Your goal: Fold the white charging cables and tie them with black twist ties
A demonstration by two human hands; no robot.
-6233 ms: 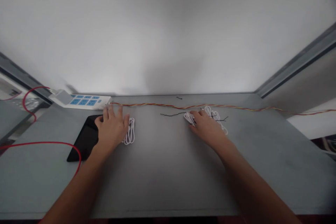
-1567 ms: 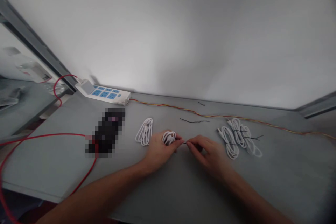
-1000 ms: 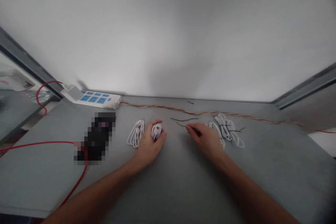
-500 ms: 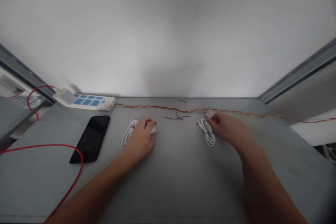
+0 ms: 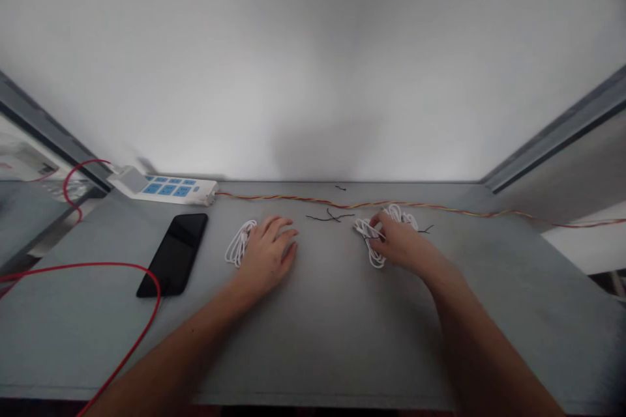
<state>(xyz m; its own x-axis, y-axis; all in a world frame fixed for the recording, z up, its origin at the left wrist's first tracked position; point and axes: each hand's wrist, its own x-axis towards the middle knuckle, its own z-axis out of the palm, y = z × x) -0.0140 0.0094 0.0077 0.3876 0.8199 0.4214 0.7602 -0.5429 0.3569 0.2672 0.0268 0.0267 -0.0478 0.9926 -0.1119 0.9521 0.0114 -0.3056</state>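
Observation:
My left hand (image 5: 268,253) lies flat on the grey table (image 5: 317,326), fingers stretched out over a coiled white cable that it mostly hides. Another coiled white cable (image 5: 239,242) lies just left of that hand. My right hand (image 5: 398,242) is closed on a bundled white cable (image 5: 370,242) and rests among a small heap of white cables (image 5: 402,215). Two thin black wire ties (image 5: 332,216) lie crossed between my hands, nearer the wall.
A black phone (image 5: 175,253) lies at the left, with a red cable (image 5: 98,268) looping round it. A white power strip (image 5: 163,188) with blue sockets sits at the back left. A twisted red-yellow wire (image 5: 440,208) runs along the back of the table.
My hands moved apart from the middle. The left hand set its coiled cable down beside the first one and flattened over it. The right hand dropped the black tie and took a cable from the heap.

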